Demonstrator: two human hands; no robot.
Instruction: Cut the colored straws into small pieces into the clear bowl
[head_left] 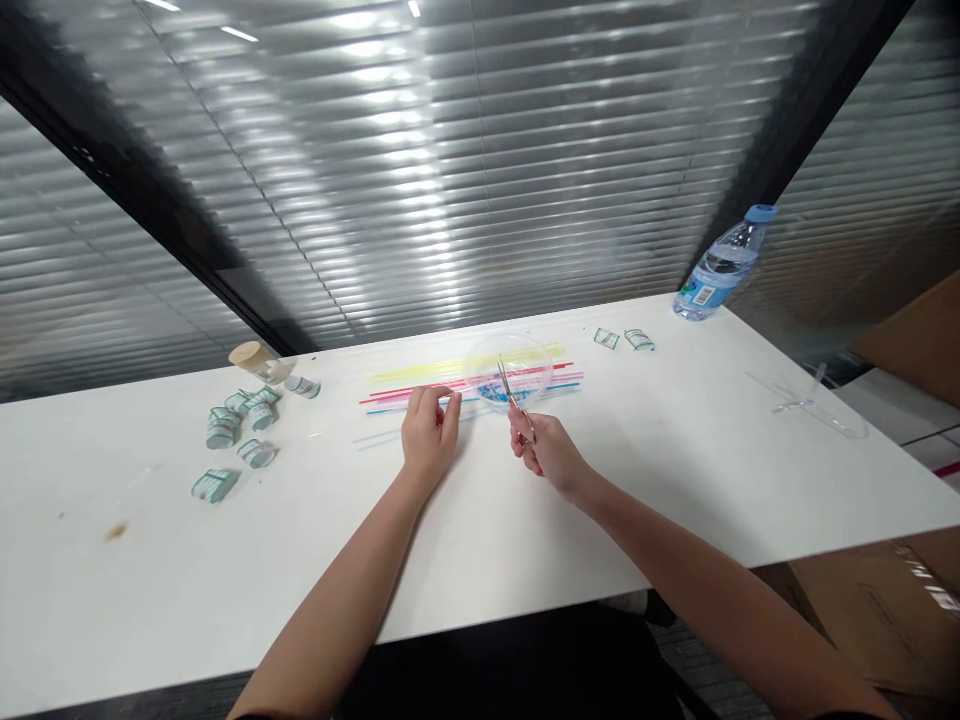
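My right hand (547, 448) is closed round the handles of small scissors (505, 380), whose blades point away over a clear round dish (551, 375). Small blue pieces (493, 393) lie in the dish. My left hand (430, 430) is beside the dish on its left, fingers curled with thumb and forefinger near each other at the straws; whether anything is between them is too small to tell. Long thin straws in yellow (420, 369), red (382, 398) and blue (381, 411) lie across the table, passing by the dish.
Several small green-and-white wrapped bundles (223, 428) and a jar with a tan lid (251, 356) stand at the left of the white table (480, 560). Two wrappers (607, 338) lie behind on the right. A water bottle (712, 280) stands at the back right corner.
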